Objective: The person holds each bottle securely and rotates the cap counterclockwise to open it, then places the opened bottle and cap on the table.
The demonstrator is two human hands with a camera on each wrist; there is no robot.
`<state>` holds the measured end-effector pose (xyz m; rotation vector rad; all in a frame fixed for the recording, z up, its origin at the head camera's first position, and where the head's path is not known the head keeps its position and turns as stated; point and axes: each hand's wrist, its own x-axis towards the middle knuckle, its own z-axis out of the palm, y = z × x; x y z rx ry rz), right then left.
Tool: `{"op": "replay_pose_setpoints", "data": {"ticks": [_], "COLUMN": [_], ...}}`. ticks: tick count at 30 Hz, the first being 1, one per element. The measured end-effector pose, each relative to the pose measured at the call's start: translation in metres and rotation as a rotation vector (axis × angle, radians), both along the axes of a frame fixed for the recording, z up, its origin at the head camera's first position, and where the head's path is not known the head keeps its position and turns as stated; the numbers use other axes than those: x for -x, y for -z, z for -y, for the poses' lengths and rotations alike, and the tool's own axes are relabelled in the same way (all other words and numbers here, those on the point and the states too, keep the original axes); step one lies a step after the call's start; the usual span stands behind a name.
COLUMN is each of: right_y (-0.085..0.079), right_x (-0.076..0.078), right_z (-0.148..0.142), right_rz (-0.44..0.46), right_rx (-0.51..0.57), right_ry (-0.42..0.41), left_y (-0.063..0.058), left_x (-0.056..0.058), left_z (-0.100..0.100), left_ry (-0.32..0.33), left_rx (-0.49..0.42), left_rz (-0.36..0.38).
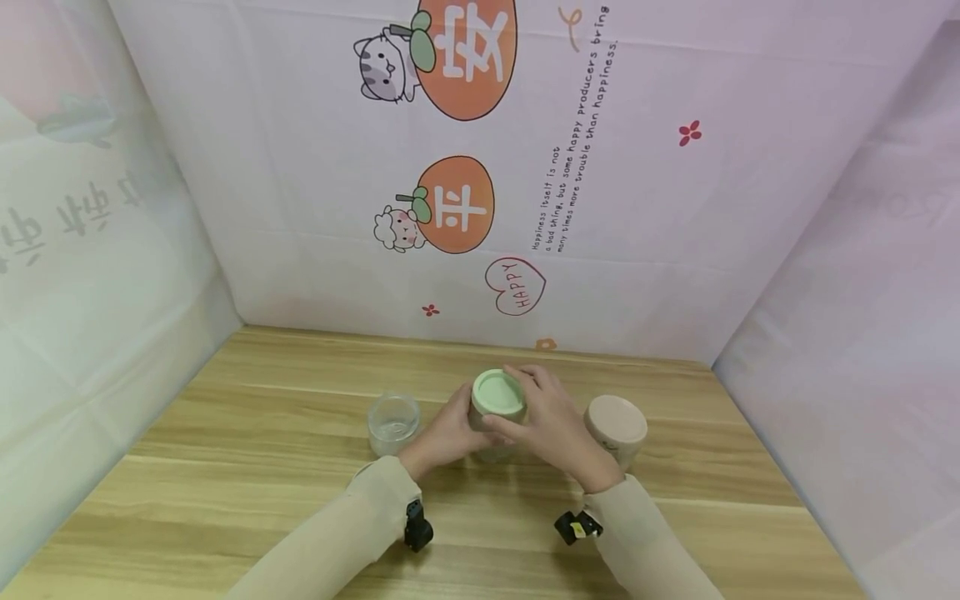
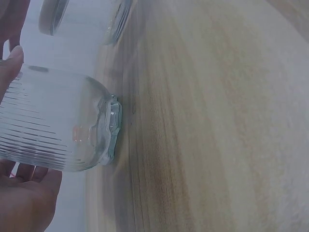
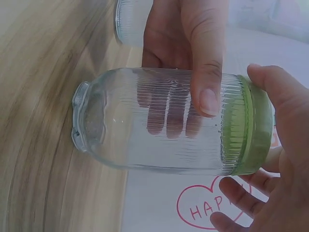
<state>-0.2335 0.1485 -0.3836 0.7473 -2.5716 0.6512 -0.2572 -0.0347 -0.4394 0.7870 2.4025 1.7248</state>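
A clear ribbed glass jar (image 3: 130,121) with a pale green lid (image 1: 499,393) stands upright between the two hands. My left hand (image 1: 450,429) grips the jar's ribbed side, its thumb in front and its fingers seen through the glass in the right wrist view. Around the lid's edge, my right hand (image 1: 553,421) holds with thumb and fingers. The lid sits on the jar's mouth; whether it is screwed tight I cannot tell. The scalloped glass foot is at the wood tabletop, though contact is unclear.
An uncovered clear glass jar (image 1: 393,427) stands left of the left hand. Close to the right forearm is another jar with a beige lid (image 1: 617,419). Printed white cloth (image 1: 622,292) walls in the wooden table (image 1: 247,467) at the back and sides.
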Motion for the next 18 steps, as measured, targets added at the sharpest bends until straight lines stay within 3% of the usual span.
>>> {"op": "replay_pose_setpoints", "data": {"ticks": [8,11,15,18], "right_y": [0.003,0.002,-0.005,-0.007], "right_x": [0.012,0.015,0.015,0.015], "right_z": [-0.003,-0.008,-0.013,-0.015], "right_rz": [0.1,0.181,0.27,0.289], "right_rx": [0.076,0.096,0.103,0.103], "right_ry": [-0.08,-0.127,-0.188,-0.212], "left_y": [-0.006,-0.018,-0.015,-0.003], "left_x": [-0.004,-0.012,-0.01,-0.003], "left_z": [0.0,0.0,-0.001,-0.002], "left_ry": [-0.026,-0.025,-0.024,-0.038], "left_rx": [0.014,0.013,0.006,0.011], "left_rz": [0.012,0.036,0.043,0.042]}}
